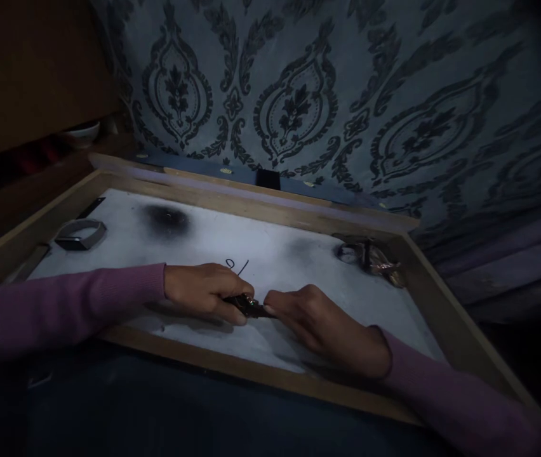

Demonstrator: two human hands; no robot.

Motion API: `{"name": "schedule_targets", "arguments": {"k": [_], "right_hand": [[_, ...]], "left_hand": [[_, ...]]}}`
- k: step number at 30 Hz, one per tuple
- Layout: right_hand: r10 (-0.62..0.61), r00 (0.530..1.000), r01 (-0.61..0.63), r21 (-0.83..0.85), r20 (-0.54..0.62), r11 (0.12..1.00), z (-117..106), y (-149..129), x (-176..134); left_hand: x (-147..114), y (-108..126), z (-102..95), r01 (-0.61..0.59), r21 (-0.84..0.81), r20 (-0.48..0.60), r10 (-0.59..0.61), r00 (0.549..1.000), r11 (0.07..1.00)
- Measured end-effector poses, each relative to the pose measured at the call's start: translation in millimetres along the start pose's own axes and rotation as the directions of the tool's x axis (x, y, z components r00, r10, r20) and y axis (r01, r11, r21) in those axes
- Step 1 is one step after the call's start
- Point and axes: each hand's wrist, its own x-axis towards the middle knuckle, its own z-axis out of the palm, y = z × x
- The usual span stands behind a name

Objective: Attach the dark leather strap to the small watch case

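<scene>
My left hand (213,291) is closed around one end of a small dark object (253,307), which has glinting parts in its middle and looks like a wristwatch. At its other end, the fingers of my right hand (315,317) pinch a dark, strap-like part. Both hands hold it low over the white base of a shallow wooden-framed tray (232,228). Much of the object is covered by my fingers, and dim light hides its details. Just behind my left hand, a thin black loop and line (237,265) show on the white base.
At the tray's left lies a watch with a grey band (80,235), near a flat dark strip (91,207). A heap of watch-like items (370,259) lies at the right. A wooden rim (270,374) surrounds the base. Patterned wallpaper (294,108) rises behind.
</scene>
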Motion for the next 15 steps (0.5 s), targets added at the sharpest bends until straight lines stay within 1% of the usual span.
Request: {"name": "schedule_targets", "arguments": {"k": [2,4,6,7,8,10,12,15], "right_hand": [[-0.060,0.998,0.058,-0.062,-0.026,0.996,-0.5,-0.2,-1.1],[-0.118,0.991,0.111,-0.098,-0.062,0.989,-0.2,0.0,-1.8],[-0.119,0.989,0.112,-0.077,-0.090,0.991,1.1,0.4,-1.8],[-0.094,0.991,0.091,-0.036,-0.096,0.995,1.9,0.6,-1.3],[-0.056,0.994,0.058,0.024,-0.096,0.998,2.6,0.9,-0.5],[0.037,0.996,-0.022,0.179,-0.077,0.984,3.5,1.3,1.9],[0.111,0.993,-0.094,0.337,-0.032,0.937,3.2,1.5,4.8],[0.171,0.984,-0.173,0.541,0.054,0.823,1.2,1.5,7.9]], "left_hand": [[0.2,0.7,0.3,0.030,-0.128,0.050,-0.024,0.998,0.991],[0.4,0.9,1.0,0.043,-0.245,0.086,-0.022,0.996,0.969],[0.4,0.9,1.7,0.038,-0.289,0.084,-0.015,0.996,0.956],[0.3,0.8,1.8,0.028,-0.263,0.063,-0.012,0.998,0.964],[0.2,0.8,1.8,0.016,-0.203,0.032,-0.010,0.999,0.979],[-0.2,0.7,1.6,-0.003,-0.011,-0.042,0.002,0.999,1.000],[-0.7,0.9,1.3,-0.005,0.170,-0.095,0.021,0.995,0.985],[-1.5,1.9,1.2,0.012,0.319,-0.131,0.031,0.991,0.948]]}}
